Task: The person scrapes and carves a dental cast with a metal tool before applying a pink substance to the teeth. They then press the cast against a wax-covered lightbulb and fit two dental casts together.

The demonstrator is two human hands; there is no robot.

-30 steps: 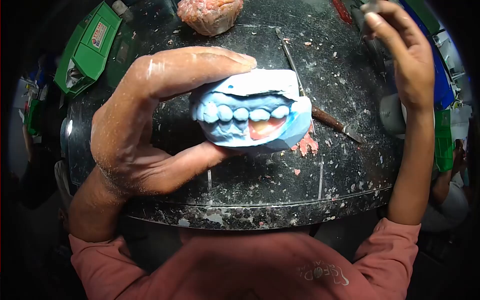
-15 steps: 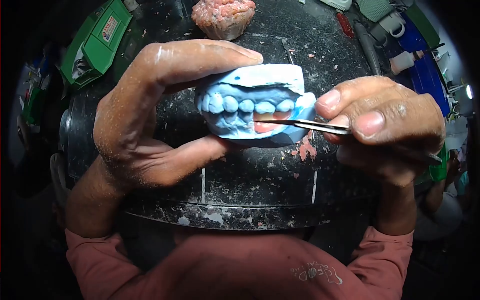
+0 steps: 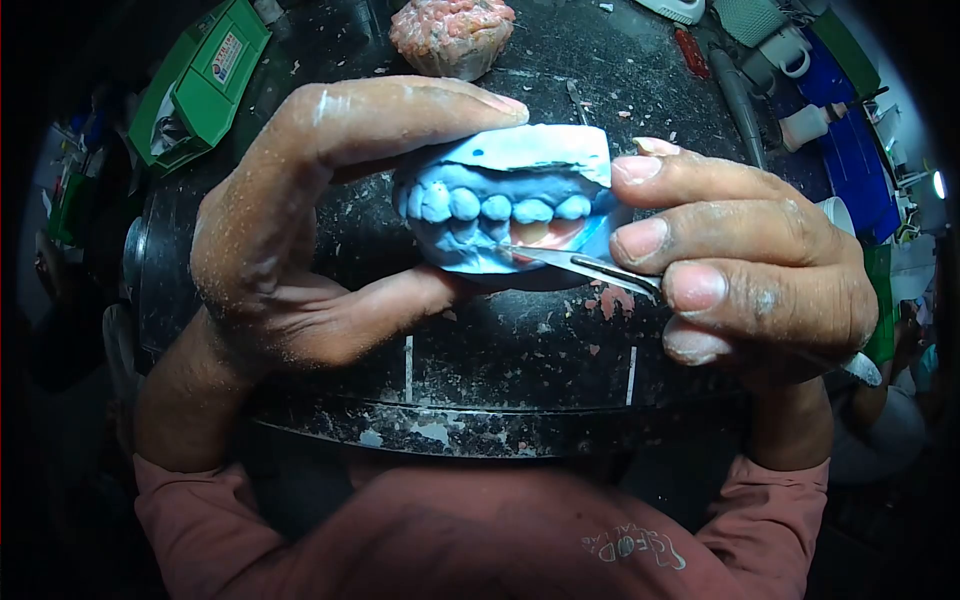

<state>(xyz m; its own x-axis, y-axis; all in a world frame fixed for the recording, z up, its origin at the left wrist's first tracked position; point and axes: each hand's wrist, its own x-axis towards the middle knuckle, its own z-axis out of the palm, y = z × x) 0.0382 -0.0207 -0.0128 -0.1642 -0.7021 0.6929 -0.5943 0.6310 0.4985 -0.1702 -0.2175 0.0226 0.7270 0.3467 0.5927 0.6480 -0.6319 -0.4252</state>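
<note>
Blade (image 3: 548,257) swung aslant, at dental model (image 3: 497,208)

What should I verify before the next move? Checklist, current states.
1. Left hand grips the model: ok, thumb below, fingers above.
2. Right hand holds the tool: ok, pointed end toward the model.
3. Tip lined up with the pink patch: ok, it overlaps the patch's lower left in view.
4. Tip touching the model: cannot tell from this single angle.
5. Left thumb off the tip: ok, a gap shows.
6. Table free of scraps: not ok, pink bits lie there.
</note>
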